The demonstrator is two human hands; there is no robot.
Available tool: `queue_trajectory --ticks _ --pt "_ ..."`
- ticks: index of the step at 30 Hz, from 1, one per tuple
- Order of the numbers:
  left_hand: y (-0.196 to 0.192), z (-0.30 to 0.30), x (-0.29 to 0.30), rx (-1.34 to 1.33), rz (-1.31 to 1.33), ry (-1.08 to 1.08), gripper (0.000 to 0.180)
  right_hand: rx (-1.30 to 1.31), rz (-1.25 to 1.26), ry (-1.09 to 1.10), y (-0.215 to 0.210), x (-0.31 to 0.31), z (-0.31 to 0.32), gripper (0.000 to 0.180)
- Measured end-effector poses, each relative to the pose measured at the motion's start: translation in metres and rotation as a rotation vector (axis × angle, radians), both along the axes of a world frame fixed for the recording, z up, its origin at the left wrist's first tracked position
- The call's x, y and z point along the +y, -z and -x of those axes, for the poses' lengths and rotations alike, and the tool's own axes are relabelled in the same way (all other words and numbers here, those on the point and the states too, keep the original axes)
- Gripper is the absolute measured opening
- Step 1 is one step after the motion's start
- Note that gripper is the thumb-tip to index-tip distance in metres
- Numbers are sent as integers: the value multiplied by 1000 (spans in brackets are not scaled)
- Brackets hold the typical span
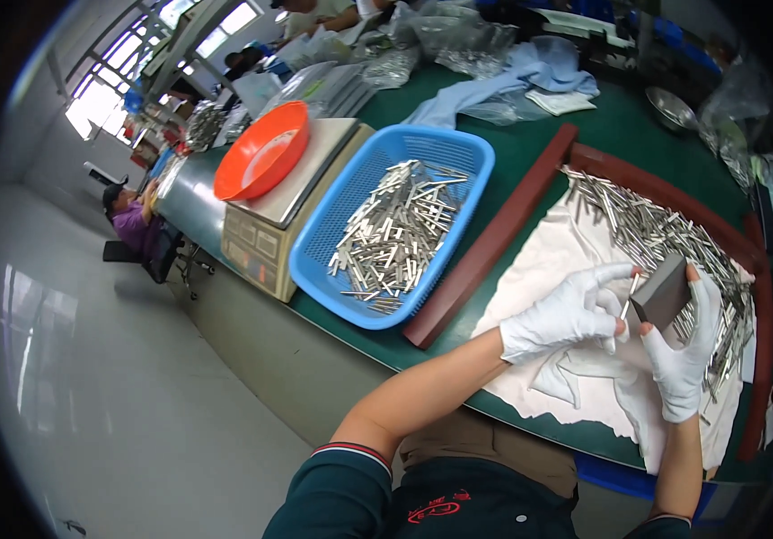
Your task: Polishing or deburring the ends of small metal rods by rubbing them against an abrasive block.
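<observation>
Both my hands wear white gloves with bare fingertips, held over the right part of the table. My right hand (684, 357) is closed around a flat grey block (663, 289), thumb on its near edge and fingers on its far edge. In my left hand (570, 313), just beside the block, a thin metal rod (627, 301) stands pinched between the fingers. Whether the rod touches the block I cannot tell. A heap of loose metal rods (651, 223) lies beyond and to the right of my hands on a white cloth (530, 292).
A dark red wooden frame (494, 242) borders the cloth. Left of it stand a blue plastic basket (314, 283) of metal rods and a weighing scale (256, 247) with an orange bowl (265, 153). Plastic bags (440, 40) and blue cloth (503, 81) lie at the back. A person (135, 220) sits far left.
</observation>
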State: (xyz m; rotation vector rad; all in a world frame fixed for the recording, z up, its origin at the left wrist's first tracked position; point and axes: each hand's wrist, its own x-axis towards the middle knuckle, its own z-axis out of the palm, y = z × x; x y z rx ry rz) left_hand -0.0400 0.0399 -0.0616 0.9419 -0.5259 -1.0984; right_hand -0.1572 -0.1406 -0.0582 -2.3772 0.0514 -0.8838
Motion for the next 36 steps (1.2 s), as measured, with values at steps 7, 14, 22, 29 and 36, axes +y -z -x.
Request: queue_trajectory --ticks 7,14,22,29,36 --pt "-16 -8 7 -48 -97 -39 79 -96 2 16 -1 -2 -11 83" --pt "-5 -6 5 -99 -138 -39 75 -96 43 -33 -1 -1 -7 84" --pt "-7 -7 9 -58 -123 -11 74 -58 2 -90 -1 -3 -7 82" --pt "-16 -1 3 16 -116 59 71 -80 18 -94 -4 4 -9 81" --pt "-12 -2 4 43 -136 33 70 -86 4 -63 -2 5 -9 81"
